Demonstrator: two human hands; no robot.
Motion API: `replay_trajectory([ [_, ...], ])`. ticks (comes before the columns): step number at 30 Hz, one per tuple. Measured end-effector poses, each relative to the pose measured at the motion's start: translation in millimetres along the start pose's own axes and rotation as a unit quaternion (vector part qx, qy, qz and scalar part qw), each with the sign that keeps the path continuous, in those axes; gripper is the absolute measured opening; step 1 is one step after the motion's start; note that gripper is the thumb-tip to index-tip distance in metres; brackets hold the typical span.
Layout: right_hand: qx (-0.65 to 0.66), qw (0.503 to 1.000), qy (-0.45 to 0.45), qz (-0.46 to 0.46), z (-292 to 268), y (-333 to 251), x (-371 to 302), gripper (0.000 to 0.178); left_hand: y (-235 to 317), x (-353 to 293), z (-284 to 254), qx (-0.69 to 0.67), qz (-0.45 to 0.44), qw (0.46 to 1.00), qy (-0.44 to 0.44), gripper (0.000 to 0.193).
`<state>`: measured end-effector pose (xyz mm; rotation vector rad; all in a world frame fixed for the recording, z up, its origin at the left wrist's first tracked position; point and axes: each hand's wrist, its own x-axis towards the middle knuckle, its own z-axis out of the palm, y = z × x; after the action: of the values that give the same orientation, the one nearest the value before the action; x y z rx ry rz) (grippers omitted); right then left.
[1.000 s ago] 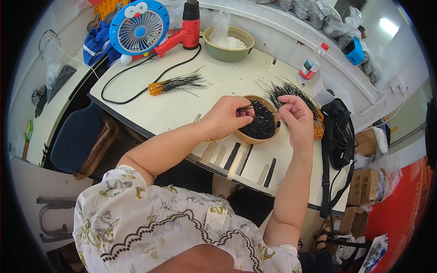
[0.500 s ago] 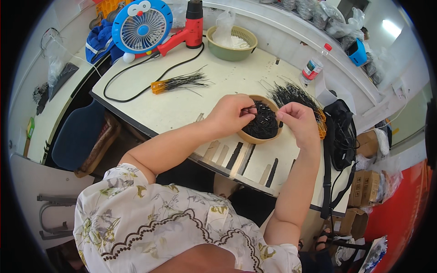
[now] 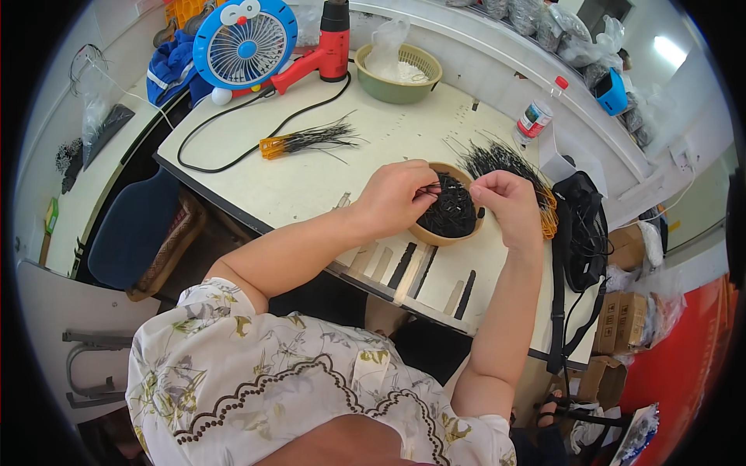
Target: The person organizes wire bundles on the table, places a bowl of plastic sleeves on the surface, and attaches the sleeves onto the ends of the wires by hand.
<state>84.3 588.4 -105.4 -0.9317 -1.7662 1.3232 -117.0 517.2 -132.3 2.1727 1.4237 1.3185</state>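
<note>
Near the centre of the frame, the left hand (image 3: 398, 196) pinches a thin black strand over the bowl (image 3: 449, 211) of black pieces. The right hand (image 3: 509, 203), just right of the bowl, has fingertips pressed together; what they hold is too small to tell. A black bundle (image 3: 503, 161) lies behind it, a fan (image 3: 245, 45) upper left.

A shallow tan bowl (image 3: 444, 233) sits near the table's front edge, heaped with short black pieces (image 3: 451, 211). The left hand (image 3: 398, 196), at the bowl's nine o'clock, pinches a thin black strand (image 3: 430, 187) over the heap. The right hand (image 3: 509, 203), at the bowl's three o'clock, is closed with fingertips drawn together above the rim; what they hold is too small to tell.
</note>
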Motion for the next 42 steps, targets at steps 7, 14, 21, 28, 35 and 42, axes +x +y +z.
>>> replay_trajectory([
  [7, -0.067, 0.994, 0.015, -0.081, 19, 12, -2, 0.008, -1, 1, -3, -0.217, -0.173, 0.96, -0.021, 0.01],
  [14, 0.028, 0.984, -0.011, -0.177, 29, 30, 4, 0.005, -13, 3, -1, -0.291, -0.17, 0.94, -0.047, 0.012],
  [21, 0.072, 0.991, -0.022, -0.112, 30, 27, 7, 0.007, -26, 6, 0, -0.315, -0.18, 0.931, -0.029, 0.012],
  [28, -0.515, 0.845, 0.024, -0.14, 41, 31, -1, 0.013, -36, 11, -9, -0.357, -0.258, 0.898, -0.011, 0.01],
  [35, -0.366, 0.925, 0.038, -0.097, 43, 30, 1, 0.011, -32, 7, -12, -0.406, -0.289, 0.866, -0.029, 0.01],
  [42, -0.088, 0.983, 0.118, -0.111, 17, 29, 5, 0.004, -32, 8, -8, -0.391, -0.256, 0.878, -0.1, 0.011],
])
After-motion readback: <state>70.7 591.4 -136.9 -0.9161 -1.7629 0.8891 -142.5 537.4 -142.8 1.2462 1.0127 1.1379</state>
